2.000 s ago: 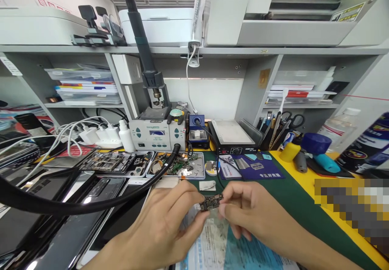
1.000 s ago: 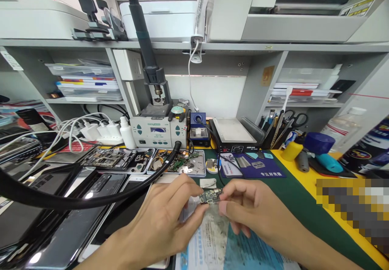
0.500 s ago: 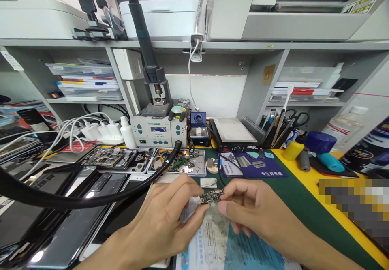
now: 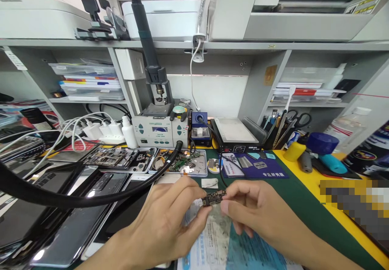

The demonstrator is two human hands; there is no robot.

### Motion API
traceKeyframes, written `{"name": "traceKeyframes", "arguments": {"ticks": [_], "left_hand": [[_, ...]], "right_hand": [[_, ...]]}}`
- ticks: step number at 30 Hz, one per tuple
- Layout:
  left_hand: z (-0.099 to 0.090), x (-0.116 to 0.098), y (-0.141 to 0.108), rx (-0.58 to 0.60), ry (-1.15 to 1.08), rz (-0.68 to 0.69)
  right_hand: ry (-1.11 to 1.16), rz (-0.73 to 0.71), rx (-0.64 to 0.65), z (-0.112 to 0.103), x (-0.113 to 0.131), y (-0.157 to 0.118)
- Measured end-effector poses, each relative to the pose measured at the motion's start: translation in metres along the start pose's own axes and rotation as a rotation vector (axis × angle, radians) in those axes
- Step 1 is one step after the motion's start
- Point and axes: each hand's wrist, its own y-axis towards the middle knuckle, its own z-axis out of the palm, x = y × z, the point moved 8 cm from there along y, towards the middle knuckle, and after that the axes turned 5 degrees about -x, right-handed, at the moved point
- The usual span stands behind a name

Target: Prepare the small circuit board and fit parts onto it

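Note:
Between my two hands is a small dark circuit board (image 4: 214, 198), held up over a worn blue-and-white sheet (image 4: 212, 237). My left hand (image 4: 170, 217) pinches its left end between thumb and fingers. The right end sits between the thumb and index finger of my right hand (image 4: 255, 209), whose other fingers curl below. Just behind the board lies a folded white cloth (image 4: 209, 183) on the green mat (image 4: 316, 221).
Phones (image 4: 82, 217) and a thick black hose (image 4: 100, 201) occupy the left. Behind stand a parts tray (image 4: 197, 162), a hot-air station (image 4: 161, 132), a flat heating plate (image 4: 235, 132) and a purple mat (image 4: 273, 172). A blue lid (image 4: 322, 142) and bottles are at the right.
The circuit board has tilted between my fingers, so its surface looks darker and browner. Both hands keep their pinch. The whole view has shifted slightly.

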Motion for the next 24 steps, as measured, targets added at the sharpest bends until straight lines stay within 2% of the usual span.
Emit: {"name": "traceKeyframes", "arguments": {"ticks": [8,15,24], "left_hand": [[-0.002,-0.007,-0.002,-0.027,0.074,0.025],[-0.005,-0.007,0.000,-0.046,0.078,0.018],[-0.002,-0.002,-0.003,-0.025,0.104,0.010]], "right_hand": [[-0.018,0.046,0.023,0.004,-0.017,0.004],[0.055,0.049,0.096,0.006,-0.029,0.010],[0.083,0.012,0.088,0.005,-0.027,0.017]]}}
